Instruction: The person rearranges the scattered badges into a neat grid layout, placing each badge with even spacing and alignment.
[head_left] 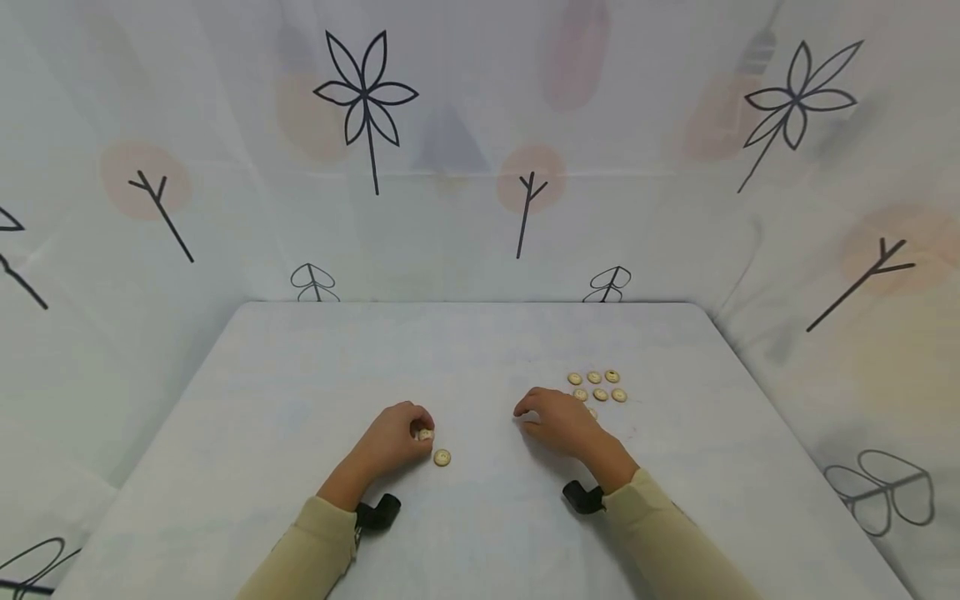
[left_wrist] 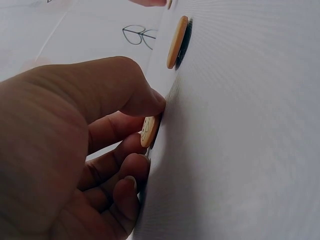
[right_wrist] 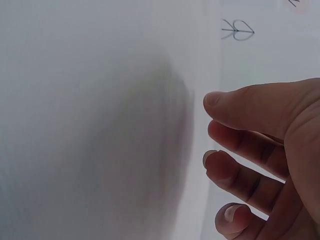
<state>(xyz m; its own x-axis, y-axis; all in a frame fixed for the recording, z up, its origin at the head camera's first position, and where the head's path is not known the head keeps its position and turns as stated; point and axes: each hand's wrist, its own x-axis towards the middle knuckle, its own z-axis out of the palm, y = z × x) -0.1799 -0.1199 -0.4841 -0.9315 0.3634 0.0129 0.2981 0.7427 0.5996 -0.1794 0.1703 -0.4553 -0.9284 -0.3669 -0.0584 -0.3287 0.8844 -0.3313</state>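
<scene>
My left hand [head_left: 396,435] is low over the white table, its thumb and fingers round a small round wooden disc [left_wrist: 148,131] with dark line markings. The disc's edge is near the tabletop. Just beside the thumb lies a second wooden disc [head_left: 442,457], flat on the table; the left wrist view shows it from its side. My right hand [head_left: 558,421] hovers above the table with fingers loosely bent. In the right wrist view, a gap shows between the thumb [right_wrist: 240,102] and fingers, with nothing held.
Several similar discs [head_left: 600,394] lie in rows beyond the right hand, which partly hides the nearest one. The white table [head_left: 480,350] ends at a patterned cloth backdrop [head_left: 450,242]. Each wrist wears a black device [head_left: 582,497].
</scene>
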